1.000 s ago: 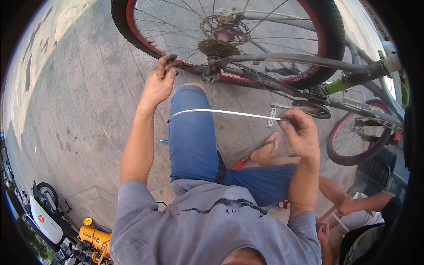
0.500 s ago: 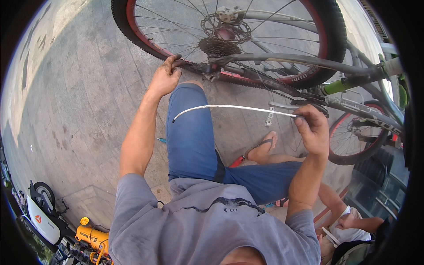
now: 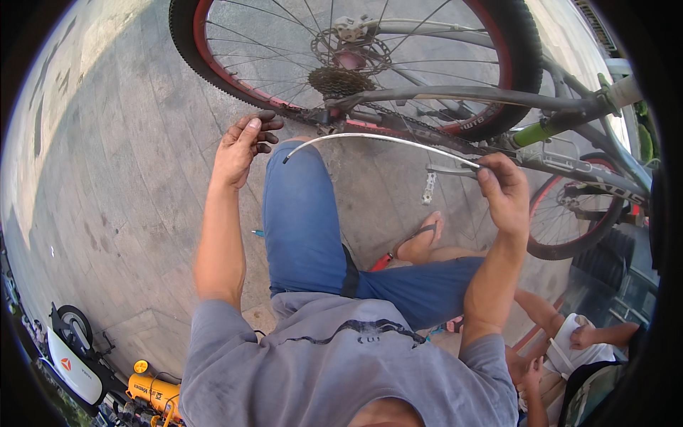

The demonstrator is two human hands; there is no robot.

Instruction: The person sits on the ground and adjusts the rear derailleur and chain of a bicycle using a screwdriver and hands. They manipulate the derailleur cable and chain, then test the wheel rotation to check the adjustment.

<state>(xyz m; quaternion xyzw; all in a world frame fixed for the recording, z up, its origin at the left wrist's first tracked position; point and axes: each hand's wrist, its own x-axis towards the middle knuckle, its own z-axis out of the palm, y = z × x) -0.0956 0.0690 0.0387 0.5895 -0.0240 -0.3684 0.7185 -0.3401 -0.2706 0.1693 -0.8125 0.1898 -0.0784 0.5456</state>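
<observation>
Pinched at one end in the fingers of my right hand (image 3: 504, 192) is a thin white cable housing (image 3: 384, 138). It arcs leftward over my knee, and its dark-tipped free end hangs near the thigh. My left hand (image 3: 243, 148) is raised beside the knee, its blackened fingers apart and nothing visible in them. Just beyond it stands the bicycle's rear wheel, with a black knobbly tyre (image 3: 525, 43) and red rim. A dark cassette (image 3: 338, 82) sits at its hub, and the rear derailleur (image 3: 321, 117) lies between my left hand and the chain.
A silver pedal (image 3: 428, 188) hangs below the bike. Another red-rimmed wheel (image 3: 542, 238) is at the right. Someone in white shorts (image 3: 580, 352) sits at the lower right. A yellow machine (image 3: 153, 393) and a white scooter (image 3: 75, 366) stand at the lower left.
My left hand has drawn back from the wheel and derailleur toward me, its fingers spreading. The white housing has risen and arches more, while my right hand keeps hold of its end.
</observation>
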